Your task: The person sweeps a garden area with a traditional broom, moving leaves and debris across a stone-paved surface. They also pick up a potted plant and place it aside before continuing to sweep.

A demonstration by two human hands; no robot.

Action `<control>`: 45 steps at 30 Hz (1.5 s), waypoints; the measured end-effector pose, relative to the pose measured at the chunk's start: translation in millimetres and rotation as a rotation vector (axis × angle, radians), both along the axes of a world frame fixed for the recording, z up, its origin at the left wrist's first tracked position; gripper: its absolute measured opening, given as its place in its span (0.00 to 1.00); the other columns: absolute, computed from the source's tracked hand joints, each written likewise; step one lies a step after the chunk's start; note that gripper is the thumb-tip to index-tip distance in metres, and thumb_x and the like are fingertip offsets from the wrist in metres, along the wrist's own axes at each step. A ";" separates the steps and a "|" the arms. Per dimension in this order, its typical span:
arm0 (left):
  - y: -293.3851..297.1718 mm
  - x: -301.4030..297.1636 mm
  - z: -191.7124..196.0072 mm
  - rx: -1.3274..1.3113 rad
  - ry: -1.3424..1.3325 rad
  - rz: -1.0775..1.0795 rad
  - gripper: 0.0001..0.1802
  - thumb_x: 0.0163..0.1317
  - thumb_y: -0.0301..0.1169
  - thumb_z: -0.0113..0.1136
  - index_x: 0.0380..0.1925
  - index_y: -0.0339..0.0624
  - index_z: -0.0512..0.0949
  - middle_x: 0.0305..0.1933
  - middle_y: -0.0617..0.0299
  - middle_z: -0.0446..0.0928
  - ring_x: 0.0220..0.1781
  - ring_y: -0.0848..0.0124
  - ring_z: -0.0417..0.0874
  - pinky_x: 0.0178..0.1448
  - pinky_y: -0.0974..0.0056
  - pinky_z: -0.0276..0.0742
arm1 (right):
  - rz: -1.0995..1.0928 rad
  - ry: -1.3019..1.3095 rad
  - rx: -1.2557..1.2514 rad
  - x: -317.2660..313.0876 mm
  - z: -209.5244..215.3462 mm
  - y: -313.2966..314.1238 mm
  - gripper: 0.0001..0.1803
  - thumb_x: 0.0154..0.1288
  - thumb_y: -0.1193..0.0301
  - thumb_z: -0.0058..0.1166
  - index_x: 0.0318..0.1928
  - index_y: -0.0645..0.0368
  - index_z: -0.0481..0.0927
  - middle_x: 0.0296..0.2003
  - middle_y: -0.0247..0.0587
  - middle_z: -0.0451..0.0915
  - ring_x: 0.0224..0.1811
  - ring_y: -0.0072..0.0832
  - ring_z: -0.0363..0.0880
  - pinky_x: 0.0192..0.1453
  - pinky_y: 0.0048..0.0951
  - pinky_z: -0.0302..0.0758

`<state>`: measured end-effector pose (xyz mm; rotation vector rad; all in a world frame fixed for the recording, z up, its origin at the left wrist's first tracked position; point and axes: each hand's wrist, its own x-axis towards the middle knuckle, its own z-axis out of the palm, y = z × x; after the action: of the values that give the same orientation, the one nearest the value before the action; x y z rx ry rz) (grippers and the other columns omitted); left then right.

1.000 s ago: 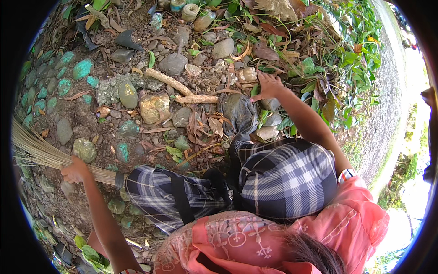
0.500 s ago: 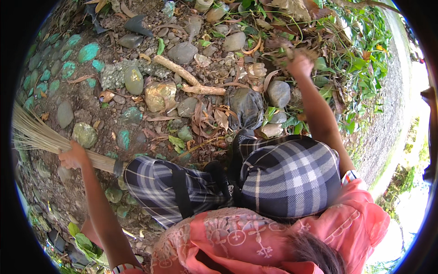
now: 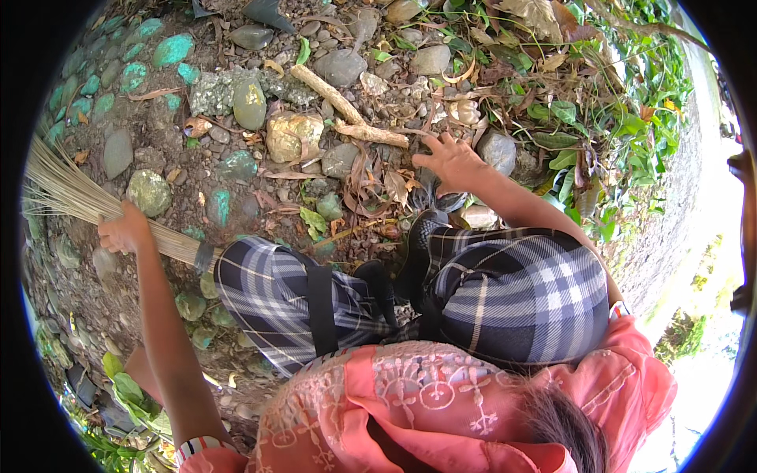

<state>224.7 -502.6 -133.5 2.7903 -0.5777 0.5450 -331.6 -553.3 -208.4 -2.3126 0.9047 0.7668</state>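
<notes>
My left hand point(image 3: 126, 229) is wrapped round the handle part of a stick broom point(image 3: 79, 197), a bundle of thin pale ribs with a dark band point(image 3: 206, 256) near my knee. Its bristles fan out toward the far left. My right hand point(image 3: 455, 164) is open, fingers spread and palm down, above the ground in front of my shoe point(image 3: 422, 236). Under and beside it lie brown dry leaves point(image 3: 371, 185) and a grey stone point(image 3: 498, 152). A forked piece of branch point(image 3: 339, 104) lies just beyond its fingertips. What is beneath the palm is mostly hidden.
Several green-painted stones point(image 3: 172, 50) are set in the soil at the left. A yellowish rock point(image 3: 294, 135) and a concrete chunk point(image 3: 211, 93) lie ahead. Leafy vines point(image 3: 631, 118) and leaf litter edge a pale paved strip point(image 3: 670, 165) on the right.
My right hand has let go of a clump of dry leaves at the far right, come back left and nearer, and spread its fingers. My left hand still grips the broom, almost unmoved.
</notes>
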 end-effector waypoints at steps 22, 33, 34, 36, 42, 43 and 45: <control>9.7 22.6 -10.0 0.025 -0.058 -0.055 0.39 0.49 0.43 0.64 0.58 0.37 0.59 0.56 0.37 0.57 0.56 0.46 0.59 0.56 0.47 0.65 | -2.028 -0.623 -1.333 -310.5 66.7 -88.1 0.36 0.43 0.62 0.72 0.49 0.62 0.66 0.44 0.52 0.74 0.39 0.39 0.77 0.45 0.35 0.76; 1.3 -13.5 7.5 -0.021 0.017 -0.047 0.38 0.51 0.39 0.63 0.59 0.37 0.58 0.55 0.39 0.56 0.56 0.46 0.60 0.56 0.48 0.66 | -0.301 -0.367 -0.263 24.1 -12.4 -31.6 0.57 0.42 0.43 0.66 0.68 0.48 0.49 0.63 0.55 0.58 0.69 0.46 0.51 0.69 0.48 0.52; 1.3 -14.4 7.5 -0.013 0.006 -0.052 0.38 0.51 0.39 0.63 0.59 0.37 0.57 0.55 0.39 0.56 0.56 0.47 0.60 0.56 0.48 0.67 | -0.272 -0.296 -0.194 47.0 -19.3 -23.3 0.58 0.43 0.43 0.65 0.69 0.46 0.45 0.63 0.56 0.57 0.69 0.48 0.50 0.70 0.48 0.51; 1.9 -14.7 7.1 -0.010 -0.003 -0.057 0.38 0.51 0.38 0.63 0.59 0.37 0.57 0.54 0.39 0.56 0.56 0.47 0.60 0.56 0.49 0.66 | -0.235 -0.239 -0.084 74.8 -30.6 -14.4 0.61 0.44 0.44 0.65 0.70 0.44 0.38 0.64 0.56 0.56 0.69 0.49 0.51 0.70 0.49 0.51; 4.4 -8.5 3.7 -0.032 -0.004 -0.084 0.39 0.49 0.39 0.63 0.58 0.36 0.58 0.53 0.39 0.57 0.55 0.47 0.60 0.57 0.48 0.64 | -0.567 -0.175 0.360 70.0 -17.1 -41.6 0.47 0.52 0.50 0.62 0.65 0.54 0.52 0.48 0.58 0.75 0.54 0.48 0.73 0.59 0.46 0.68; 5.0 -7.0 3.3 -0.025 -0.003 -0.092 0.39 0.49 0.39 0.63 0.58 0.36 0.58 0.53 0.39 0.57 0.55 0.47 0.60 0.57 0.48 0.64 | -0.661 -0.237 0.225 62.2 -6.6 -40.6 0.44 0.53 0.49 0.60 0.63 0.55 0.55 0.45 0.57 0.76 0.52 0.49 0.74 0.58 0.45 0.69; 6.9 -5.6 1.8 -0.024 0.003 -0.093 0.39 0.49 0.40 0.63 0.59 0.36 0.58 0.53 0.39 0.58 0.55 0.47 0.60 0.57 0.48 0.63 | -0.858 -0.346 0.036 45.8 19.2 -28.8 0.40 0.56 0.46 0.56 0.59 0.58 0.60 0.40 0.57 0.78 0.49 0.49 0.77 0.55 0.44 0.71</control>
<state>219.2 -495.7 -131.7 2.7251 -0.6922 0.5245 -285.8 -582.2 -189.3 -1.6754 1.5109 0.0158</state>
